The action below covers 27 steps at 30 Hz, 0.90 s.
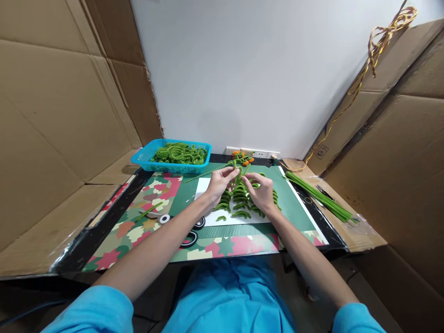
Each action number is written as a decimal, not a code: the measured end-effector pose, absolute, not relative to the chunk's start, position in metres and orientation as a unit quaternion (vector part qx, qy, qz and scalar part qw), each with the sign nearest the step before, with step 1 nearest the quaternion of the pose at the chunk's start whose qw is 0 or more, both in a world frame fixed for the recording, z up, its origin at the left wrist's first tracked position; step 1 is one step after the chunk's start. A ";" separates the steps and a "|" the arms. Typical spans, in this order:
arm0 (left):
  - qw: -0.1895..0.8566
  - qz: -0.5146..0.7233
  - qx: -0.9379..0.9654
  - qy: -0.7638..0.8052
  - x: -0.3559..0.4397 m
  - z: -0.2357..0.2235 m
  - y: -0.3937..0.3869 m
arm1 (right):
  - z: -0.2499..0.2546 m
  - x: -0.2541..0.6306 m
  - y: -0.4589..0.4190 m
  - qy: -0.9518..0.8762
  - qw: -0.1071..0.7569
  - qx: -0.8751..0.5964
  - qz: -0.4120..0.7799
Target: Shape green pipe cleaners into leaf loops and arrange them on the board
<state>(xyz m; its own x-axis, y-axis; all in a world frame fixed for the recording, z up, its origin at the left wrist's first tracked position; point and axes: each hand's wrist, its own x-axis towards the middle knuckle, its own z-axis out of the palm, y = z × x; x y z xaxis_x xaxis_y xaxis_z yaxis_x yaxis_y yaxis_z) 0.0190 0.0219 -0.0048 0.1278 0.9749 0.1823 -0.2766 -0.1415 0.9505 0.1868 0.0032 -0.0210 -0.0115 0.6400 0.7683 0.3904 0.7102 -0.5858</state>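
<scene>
My left hand (220, 182) is closed in a pinch on a green pipe cleaner piece (239, 175), held up over the middle of the table. Close beside it, my right hand (261, 190) pinches at the same green piece from the other side; its fingertips partly hide what they grip. Below both hands, rows of curved green pipe cleaner pieces (240, 214) lie on a white sheet (208, 221). A long thin green stem (201, 176) stretches leftward from behind my left hand.
A blue basket (166, 168) of green pieces stands back left. Orange and green pipe cleaner flowers (247, 163) lie near a power strip (263, 154). Green stems (319, 196) lie right. Scissors (190, 239) and a white roll (164, 218) lie by my left forearm. Cardboard walls (391, 152) flank the table.
</scene>
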 end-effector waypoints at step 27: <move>0.557 0.524 0.562 0.315 0.029 -0.010 0.022 | -0.024 0.189 0.006 -0.657 0.610 -0.398 0.197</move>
